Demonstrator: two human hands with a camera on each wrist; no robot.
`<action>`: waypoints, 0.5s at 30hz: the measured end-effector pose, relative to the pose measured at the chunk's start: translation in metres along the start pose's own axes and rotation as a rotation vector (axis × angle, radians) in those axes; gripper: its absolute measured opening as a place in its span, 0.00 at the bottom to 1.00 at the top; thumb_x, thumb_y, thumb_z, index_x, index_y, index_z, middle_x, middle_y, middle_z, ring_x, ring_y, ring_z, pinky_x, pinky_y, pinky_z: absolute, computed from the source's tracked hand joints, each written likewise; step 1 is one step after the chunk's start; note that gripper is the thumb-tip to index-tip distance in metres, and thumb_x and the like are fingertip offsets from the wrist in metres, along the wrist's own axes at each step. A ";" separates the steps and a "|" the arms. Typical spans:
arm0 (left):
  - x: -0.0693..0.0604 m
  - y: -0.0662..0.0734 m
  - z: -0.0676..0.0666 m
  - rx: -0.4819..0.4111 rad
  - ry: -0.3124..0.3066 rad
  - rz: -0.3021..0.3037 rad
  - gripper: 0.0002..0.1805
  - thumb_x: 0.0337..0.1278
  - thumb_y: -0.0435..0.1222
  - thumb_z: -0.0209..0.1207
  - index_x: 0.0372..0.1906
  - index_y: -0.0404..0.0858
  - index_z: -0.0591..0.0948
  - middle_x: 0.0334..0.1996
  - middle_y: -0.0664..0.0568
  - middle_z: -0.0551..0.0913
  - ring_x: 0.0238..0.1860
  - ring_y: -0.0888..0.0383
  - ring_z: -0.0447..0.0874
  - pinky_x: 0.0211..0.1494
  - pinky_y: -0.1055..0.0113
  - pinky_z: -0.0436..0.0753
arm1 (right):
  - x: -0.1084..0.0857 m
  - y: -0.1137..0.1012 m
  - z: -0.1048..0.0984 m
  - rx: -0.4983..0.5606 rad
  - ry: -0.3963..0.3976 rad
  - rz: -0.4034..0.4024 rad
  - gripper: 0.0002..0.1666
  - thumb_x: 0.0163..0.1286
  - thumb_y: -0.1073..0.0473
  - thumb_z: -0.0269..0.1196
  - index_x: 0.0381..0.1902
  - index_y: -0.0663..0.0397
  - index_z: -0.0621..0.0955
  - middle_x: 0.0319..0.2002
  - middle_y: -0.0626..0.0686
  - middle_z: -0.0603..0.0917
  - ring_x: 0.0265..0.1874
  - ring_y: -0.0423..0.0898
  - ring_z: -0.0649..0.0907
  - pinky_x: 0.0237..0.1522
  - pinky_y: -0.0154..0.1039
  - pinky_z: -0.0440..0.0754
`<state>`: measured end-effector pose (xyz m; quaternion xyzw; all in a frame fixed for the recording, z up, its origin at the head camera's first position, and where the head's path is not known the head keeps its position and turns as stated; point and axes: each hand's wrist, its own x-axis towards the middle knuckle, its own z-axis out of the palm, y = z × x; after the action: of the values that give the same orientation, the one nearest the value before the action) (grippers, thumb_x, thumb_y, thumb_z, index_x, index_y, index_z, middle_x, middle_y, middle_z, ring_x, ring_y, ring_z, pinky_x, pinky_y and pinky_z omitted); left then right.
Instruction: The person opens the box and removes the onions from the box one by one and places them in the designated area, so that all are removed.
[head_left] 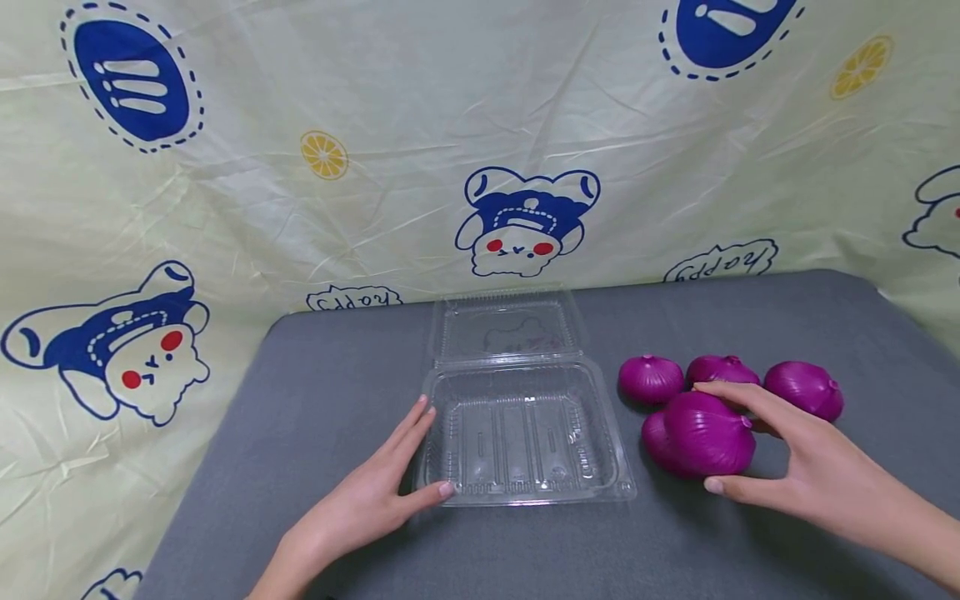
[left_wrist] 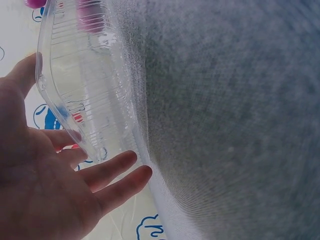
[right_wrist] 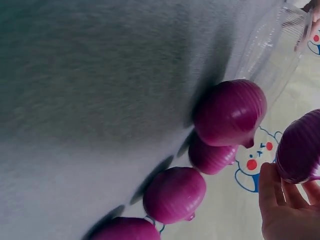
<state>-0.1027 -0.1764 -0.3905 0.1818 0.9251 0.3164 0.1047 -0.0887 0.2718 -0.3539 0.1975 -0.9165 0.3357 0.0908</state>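
Observation:
My right hand (head_left: 806, 454) grips a purple onion (head_left: 710, 433), thumb at its near side and fingers at its far side. In the right wrist view this onion (right_wrist: 302, 147) is raised off the table, apart from the others. Behind it in the head view, another onion (head_left: 657, 442) is partly hidden. A clear plastic clamshell box (head_left: 525, 502) lies with its lid (head_left: 510, 329) folded back. My left hand (head_left: 367, 500) rests against the box's left side, fingers fairly straight, thumb at the near left corner of the rim (left_wrist: 45, 90).
Behind the held onion sit three more onions, the left one (head_left: 649, 380), the middle one (head_left: 720, 368) and the right one (head_left: 804, 390). A grey cloth (head_left: 337, 367) covers the table. A printed sheet (head_left: 405, 100) hangs beyond its back edge.

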 end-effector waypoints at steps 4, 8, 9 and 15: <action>0.000 0.000 0.000 -0.001 -0.010 -0.008 0.51 0.59 0.63 0.58 0.80 0.52 0.48 0.77 0.70 0.37 0.75 0.61 0.47 0.71 0.51 0.61 | -0.008 0.007 -0.004 -0.038 -0.006 0.009 0.56 0.40 0.54 0.84 0.68 0.35 0.71 0.59 0.38 0.72 0.50 0.30 0.71 0.46 0.15 0.70; 0.000 0.001 0.000 -0.006 -0.012 -0.011 0.50 0.59 0.62 0.59 0.80 0.52 0.48 0.77 0.70 0.37 0.75 0.61 0.47 0.71 0.50 0.61 | -0.017 0.015 -0.010 -0.064 -0.009 0.029 0.55 0.41 0.53 0.83 0.69 0.36 0.71 0.58 0.37 0.70 0.51 0.28 0.69 0.41 0.18 0.73; 0.000 0.001 0.000 -0.006 -0.010 -0.009 0.50 0.59 0.62 0.59 0.80 0.52 0.48 0.77 0.70 0.37 0.75 0.61 0.47 0.71 0.50 0.61 | -0.019 0.018 -0.012 -0.066 -0.002 0.030 0.55 0.41 0.54 0.83 0.69 0.36 0.71 0.58 0.37 0.71 0.50 0.28 0.70 0.41 0.16 0.71; 0.000 0.000 0.000 -0.006 -0.001 0.008 0.51 0.59 0.64 0.58 0.80 0.51 0.49 0.77 0.69 0.37 0.75 0.62 0.46 0.72 0.50 0.60 | -0.028 0.035 -0.017 -0.097 0.029 0.076 0.55 0.41 0.53 0.83 0.68 0.38 0.71 0.57 0.47 0.72 0.46 0.22 0.69 0.36 0.16 0.72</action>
<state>-0.1026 -0.1767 -0.3902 0.1853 0.9235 0.3194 0.1043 -0.0781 0.3159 -0.3699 0.1532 -0.9372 0.2968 0.1007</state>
